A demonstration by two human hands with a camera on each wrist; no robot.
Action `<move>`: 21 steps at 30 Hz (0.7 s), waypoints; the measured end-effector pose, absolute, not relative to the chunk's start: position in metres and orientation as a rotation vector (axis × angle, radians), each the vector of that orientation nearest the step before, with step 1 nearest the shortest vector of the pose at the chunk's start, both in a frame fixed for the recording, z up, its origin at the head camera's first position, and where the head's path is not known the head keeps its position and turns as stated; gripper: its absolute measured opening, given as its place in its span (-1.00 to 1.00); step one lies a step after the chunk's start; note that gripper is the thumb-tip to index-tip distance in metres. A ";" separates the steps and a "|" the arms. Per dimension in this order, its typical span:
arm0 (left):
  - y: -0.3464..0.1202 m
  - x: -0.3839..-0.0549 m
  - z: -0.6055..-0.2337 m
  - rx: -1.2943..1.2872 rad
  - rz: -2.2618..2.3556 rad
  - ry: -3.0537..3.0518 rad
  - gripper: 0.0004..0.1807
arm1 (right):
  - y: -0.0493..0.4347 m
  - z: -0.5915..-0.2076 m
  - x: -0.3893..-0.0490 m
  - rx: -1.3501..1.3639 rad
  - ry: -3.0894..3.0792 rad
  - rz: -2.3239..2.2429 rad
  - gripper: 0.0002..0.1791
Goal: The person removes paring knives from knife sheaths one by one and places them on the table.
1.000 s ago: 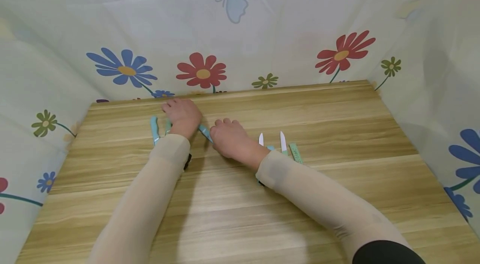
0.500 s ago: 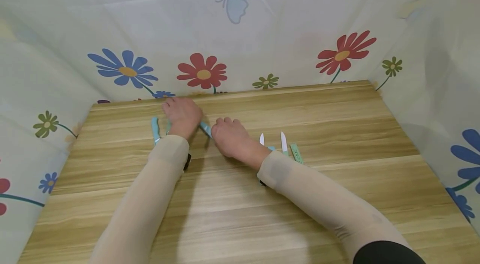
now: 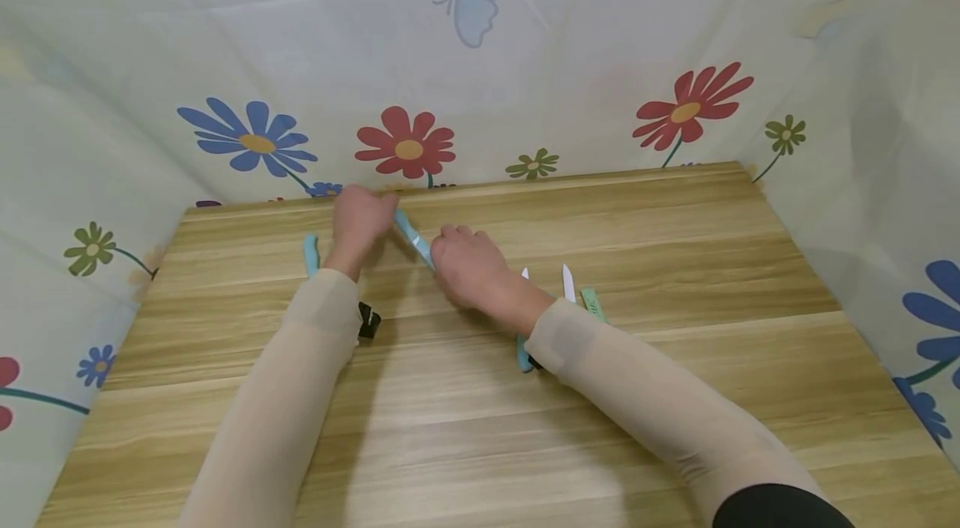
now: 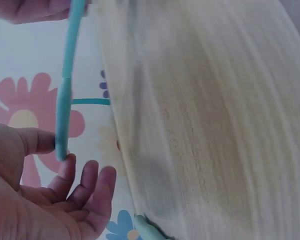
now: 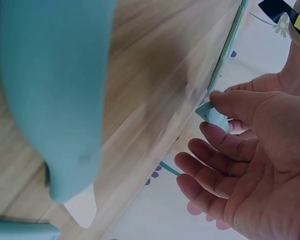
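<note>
Between my hands is a light blue paring knife [image 3: 406, 222], slanting from upper left to lower right, with a matching blue sheath [image 3: 425, 251] over its blade. My left hand [image 3: 362, 221] pinches the handle's end between thumb and index finger; in the left wrist view its other fingers are loosely bent. My right hand [image 3: 471, 266] pinches the sheath's far end [image 5: 214, 116] between thumb and index finger, the remaining fingers spread. The knife looks lifted off the table in the left wrist view.
A blue handle [image 3: 311, 255] lies left of my left forearm. Beside my right wrist lie a white-bladed knife [image 3: 567, 285], another blade tip [image 3: 525, 272], a blue handle [image 3: 524, 355] and a green sheath [image 3: 592, 303]. A flowered curtain [image 3: 585, 78] borders the wooden table [image 3: 450, 428].
My left hand has turned and shifted slightly up, showing more of the blue handle. My right hand has moved slightly up and right with the sheath.
</note>
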State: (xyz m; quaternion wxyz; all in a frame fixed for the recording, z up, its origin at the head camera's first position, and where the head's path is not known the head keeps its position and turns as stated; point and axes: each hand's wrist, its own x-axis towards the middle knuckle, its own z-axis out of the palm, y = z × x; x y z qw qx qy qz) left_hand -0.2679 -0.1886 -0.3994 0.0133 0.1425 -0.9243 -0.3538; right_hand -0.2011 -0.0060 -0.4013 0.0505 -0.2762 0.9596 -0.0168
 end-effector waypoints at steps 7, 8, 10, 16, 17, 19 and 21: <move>-0.196 -0.263 -0.395 0.454 -1.550 -2.694 -0.61 | -0.001 -0.400 -0.203 -0.829 2.928 -0.118 -0.81; -0.196 -0.262 -0.395 0.466 -1.649 -2.649 -0.63 | 0.000 -0.400 -0.203 -0.824 2.925 -0.128 -0.81; -0.197 -0.261 -0.395 0.501 -1.865 -2.549 -0.59 | 0.002 -0.400 -0.204 -0.815 2.926 -0.145 -0.82; -0.197 -0.259 -0.395 0.577 -2.282 -2.280 -0.49 | 0.006 -0.398 -0.204 -0.791 2.943 -0.150 -0.81; -0.197 -0.258 -0.395 0.586 -2.316 -2.253 -0.51 | 0.007 -0.398 -0.204 -0.791 2.945 -0.151 -0.80; -0.198 -0.256 -0.394 0.601 -2.370 -2.205 -0.60 | 0.009 -0.398 -0.204 -0.794 2.945 -0.151 -0.79; -0.198 -0.255 -0.393 0.608 -2.420 -2.156 -0.70 | 0.010 -0.397 -0.204 -0.797 2.946 -0.158 -0.78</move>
